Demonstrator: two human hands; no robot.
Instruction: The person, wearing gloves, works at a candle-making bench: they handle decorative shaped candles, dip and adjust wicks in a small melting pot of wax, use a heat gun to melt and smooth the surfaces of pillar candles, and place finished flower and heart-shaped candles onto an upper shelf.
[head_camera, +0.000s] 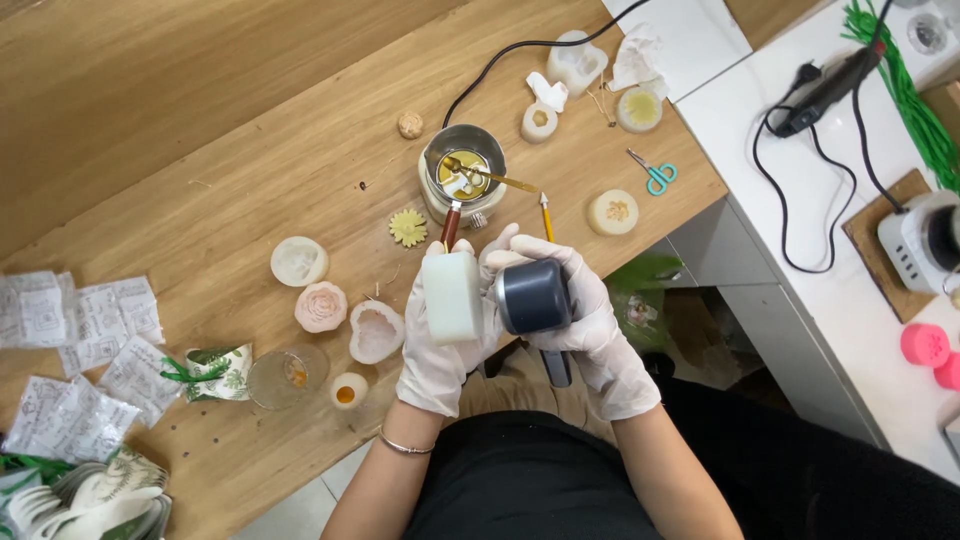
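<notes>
Table (180, 130), wooden, big, holds all. Melting pot (463, 180) with spoon stands just above hands. Left hand (440, 345), gloved, fingers wrapped round white block mold (452, 296), over table edge. Right hand (590, 325), gloved, fingers curled round small grey jug (533, 297), touching mold side. Pink rose candle (321, 306) near, left of mold.

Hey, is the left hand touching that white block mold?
Touching. The head view shows the gloved left hand wrapped around the white block, fingers behind it and palm under it.
</notes>
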